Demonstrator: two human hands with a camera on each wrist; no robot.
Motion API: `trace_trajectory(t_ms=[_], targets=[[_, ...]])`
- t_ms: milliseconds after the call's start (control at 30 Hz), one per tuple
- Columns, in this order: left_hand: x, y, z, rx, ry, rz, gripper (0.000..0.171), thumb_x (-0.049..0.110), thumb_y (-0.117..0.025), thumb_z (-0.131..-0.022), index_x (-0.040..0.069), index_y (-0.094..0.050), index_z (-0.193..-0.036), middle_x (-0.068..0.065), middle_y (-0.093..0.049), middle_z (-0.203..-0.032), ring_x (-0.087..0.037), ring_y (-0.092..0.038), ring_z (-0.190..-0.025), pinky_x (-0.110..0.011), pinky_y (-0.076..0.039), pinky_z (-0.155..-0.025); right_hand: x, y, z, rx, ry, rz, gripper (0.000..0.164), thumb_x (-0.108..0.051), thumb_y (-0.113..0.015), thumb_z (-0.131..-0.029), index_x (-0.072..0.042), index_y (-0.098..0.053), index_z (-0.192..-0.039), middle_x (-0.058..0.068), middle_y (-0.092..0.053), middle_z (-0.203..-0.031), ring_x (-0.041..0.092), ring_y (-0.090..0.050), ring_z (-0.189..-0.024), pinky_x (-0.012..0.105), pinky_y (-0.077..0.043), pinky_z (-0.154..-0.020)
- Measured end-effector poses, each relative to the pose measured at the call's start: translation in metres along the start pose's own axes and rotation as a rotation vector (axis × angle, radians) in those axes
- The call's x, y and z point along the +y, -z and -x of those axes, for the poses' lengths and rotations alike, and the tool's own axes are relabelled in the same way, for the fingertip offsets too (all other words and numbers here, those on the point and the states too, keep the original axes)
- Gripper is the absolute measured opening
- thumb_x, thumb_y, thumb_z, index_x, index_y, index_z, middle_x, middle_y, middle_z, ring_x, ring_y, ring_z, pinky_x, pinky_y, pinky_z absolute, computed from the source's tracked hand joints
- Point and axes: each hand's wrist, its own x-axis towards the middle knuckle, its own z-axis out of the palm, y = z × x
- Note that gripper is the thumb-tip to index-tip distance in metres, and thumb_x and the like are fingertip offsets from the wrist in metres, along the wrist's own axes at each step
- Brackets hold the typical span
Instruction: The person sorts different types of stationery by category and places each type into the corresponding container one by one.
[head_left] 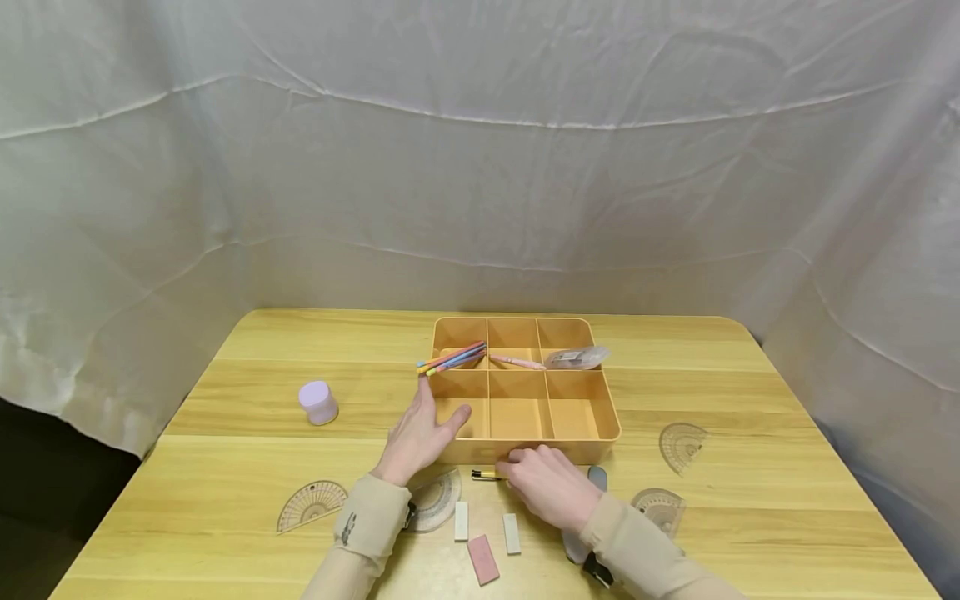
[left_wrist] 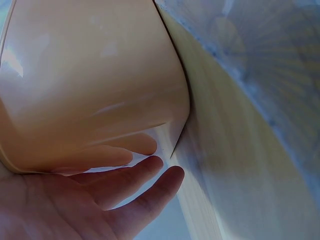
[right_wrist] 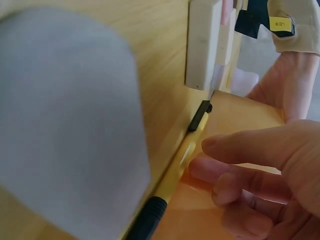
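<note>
An orange six-compartment organizer box stands on the table. My left hand is at its left side, the thumb over the front left compartment and the fairly straight fingers along the outer wall. Just in front of the box lies a yellow pen with a black clip and dark grip, partly hidden in the head view by my right hand. In the right wrist view the loosely bent fingers are right beside the pen, with nothing held between them.
Several colored pens, a pink pen and a clear packet lie in the back row. White erasers, a pink eraser, several protractors and a grey object lie around the hands. A lilac container stands left.
</note>
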Motion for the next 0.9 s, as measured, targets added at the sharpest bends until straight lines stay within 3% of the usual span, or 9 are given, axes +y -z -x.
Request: trace_trajectory(t_ms=[233,567,900], targets=[[-0.001,-0.001,0.000,0.003,-0.003,0.001,0.099,0.053,-0.052,-0.092,-0.005,0.002,-0.151,-0.025,-0.016,-0.155,-0.038,-0.025,-0.136,-0.065,-0.030,-0.103,-0.001,-0.004,-0.003,-0.028,-0.004,0.020,0.005,-0.007,-0.070,-0.083,-0.010,-0.073,-0.084,0.002,-0.068,-0.075,0.011,-0.058,-0.054,0.025,-0.052,-0.046],[0.000,0.000,0.000,0.006,-0.001,-0.001,0.099,0.052,-0.052,-0.092,-0.006,0.002,-0.151,-0.025,-0.015,-0.155,-0.038,-0.024,-0.137,-0.062,-0.030,-0.104,-0.001,-0.009,-0.007,-0.008,0.018,0.052,0.017,0.001,-0.066,-0.081,-0.011,-0.075,-0.088,0.005,-0.073,-0.088,0.017,-0.067,-0.066,0.029,-0.057,-0.054],[0.000,0.000,0.000,0.004,-0.004,-0.003,0.099,0.052,-0.052,-0.092,-0.006,0.002,-0.151,-0.025,-0.015,-0.155,-0.038,-0.026,-0.136,-0.061,-0.032,-0.104,-0.002,-0.012,-0.006,0.018,0.051,0.062,0.018,-0.006,-0.071,-0.078,-0.011,-0.073,-0.094,0.004,-0.070,-0.090,0.016,-0.064,-0.061,0.026,-0.055,-0.050]])
